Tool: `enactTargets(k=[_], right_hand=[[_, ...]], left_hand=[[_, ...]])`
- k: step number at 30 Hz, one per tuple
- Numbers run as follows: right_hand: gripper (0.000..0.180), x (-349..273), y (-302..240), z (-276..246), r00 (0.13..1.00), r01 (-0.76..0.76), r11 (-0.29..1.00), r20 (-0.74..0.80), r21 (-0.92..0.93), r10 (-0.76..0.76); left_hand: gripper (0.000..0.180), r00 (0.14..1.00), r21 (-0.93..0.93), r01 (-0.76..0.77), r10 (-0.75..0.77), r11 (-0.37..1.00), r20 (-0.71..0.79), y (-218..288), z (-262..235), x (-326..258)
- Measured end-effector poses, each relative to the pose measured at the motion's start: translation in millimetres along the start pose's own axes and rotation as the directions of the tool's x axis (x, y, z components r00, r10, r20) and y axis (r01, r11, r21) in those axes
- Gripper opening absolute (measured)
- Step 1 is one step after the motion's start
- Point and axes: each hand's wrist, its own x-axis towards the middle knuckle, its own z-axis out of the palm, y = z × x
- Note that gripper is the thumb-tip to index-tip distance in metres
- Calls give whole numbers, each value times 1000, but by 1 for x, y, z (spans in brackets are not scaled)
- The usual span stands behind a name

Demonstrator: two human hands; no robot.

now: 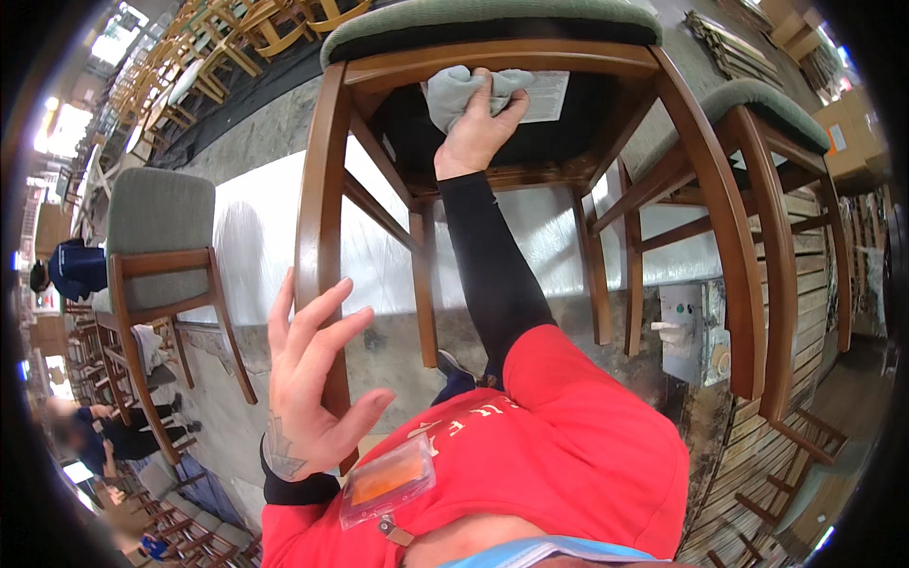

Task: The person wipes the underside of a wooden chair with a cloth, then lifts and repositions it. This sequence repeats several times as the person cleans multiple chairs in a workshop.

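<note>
Right hand (476,128) presses a crumpled grey cloth (454,93), fingers closed over it, under the brown wooden chair (530,59) seat front edge; left hand (308,383), fingers spread, partly hides the chair's front leg

A grey-backed chair (156,248) stands at left, another chair (757,189) at right — cardboard boxes (852,137) and stacked chair frames (204,38) lie beyond.

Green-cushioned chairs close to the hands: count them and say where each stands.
3. One chair is in the middle, with the right hand pressing a grey cloth under its seat. A second chair stands at right, a third chair at left. Distant stacked chairs are not counted.
</note>
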Motion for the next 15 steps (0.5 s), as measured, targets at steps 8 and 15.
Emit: enactTargets(k=[8, 15], right_hand=[[51, -26, 43, -5, 901, 302, 825, 425, -477, -85], [63, -2, 2, 14, 850, 261, 697, 502, -668, 162]], left_hand=[[58, 1000, 8, -28, 28, 1000, 6, -3, 0, 2], [57, 999, -6, -40, 40, 999, 9, -2, -1, 10]])
